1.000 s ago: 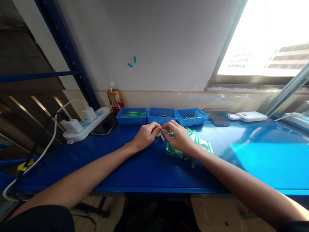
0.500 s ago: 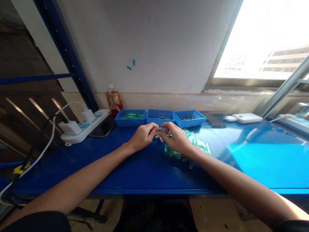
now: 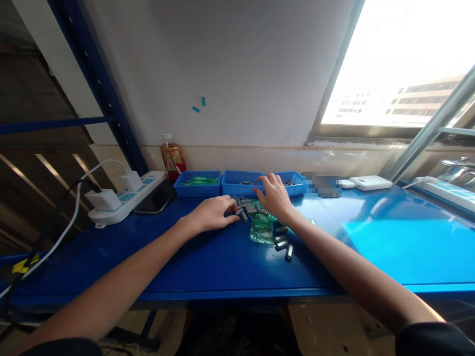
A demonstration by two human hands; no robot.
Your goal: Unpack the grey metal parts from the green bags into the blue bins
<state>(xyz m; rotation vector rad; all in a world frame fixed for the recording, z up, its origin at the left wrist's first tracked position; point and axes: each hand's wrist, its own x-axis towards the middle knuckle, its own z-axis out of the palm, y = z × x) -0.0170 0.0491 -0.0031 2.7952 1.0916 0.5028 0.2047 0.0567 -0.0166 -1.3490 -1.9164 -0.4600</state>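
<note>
My left hand (image 3: 212, 213) rests at the left edge of a loose pile of small grey metal pieces (image 3: 245, 202). Its thumb and bent fingers close around one piece at the pile's edge. Up by the blue middle bin (image 3: 237, 190), my right hand (image 3: 274, 194) hovers with thumb and forefinger parted at the bin's front right corner. I make out nothing between them. Under the right wrist lie green-tinted clear plastic bags (image 3: 262, 230), partly hidden. Several dark metal tubes (image 3: 282, 244) lie in front of the bags.
A left bin (image 3: 198, 189) contains green strips; a right bin (image 3: 295, 189) holds small metal parts. A drink bottle (image 3: 172, 157), phone (image 3: 155, 198) and power strip (image 3: 128, 198) stand leftward. At right are a white device (image 3: 371, 183) and another power strip (image 3: 451, 193).
My hands, previously together over the metal pieces, have moved apart. The right went up toward the bins, uncovering the bags and tubes; the left slid slightly left. The view shifted a little.
</note>
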